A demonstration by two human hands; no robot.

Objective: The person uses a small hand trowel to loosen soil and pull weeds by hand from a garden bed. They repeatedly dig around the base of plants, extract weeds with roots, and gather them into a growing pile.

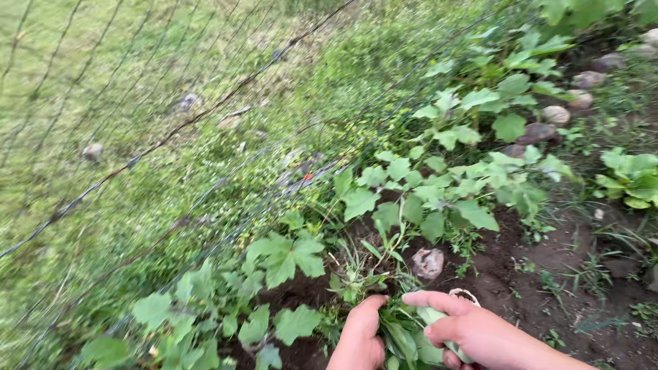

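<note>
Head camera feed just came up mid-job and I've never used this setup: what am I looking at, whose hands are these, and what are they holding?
This single picture comes from a camera worn on a person's head, looking down at a garden bed. Both bare hands are that person's own. The left hand grips a clump of grassy weeds at soil level. The right hand holds a pale green object I cannot identify, along with green blades. Around them are broad-leaved plants, dark soil and a small stone. A wire fence runs diagonally on the left, with grass beyond.
</note>
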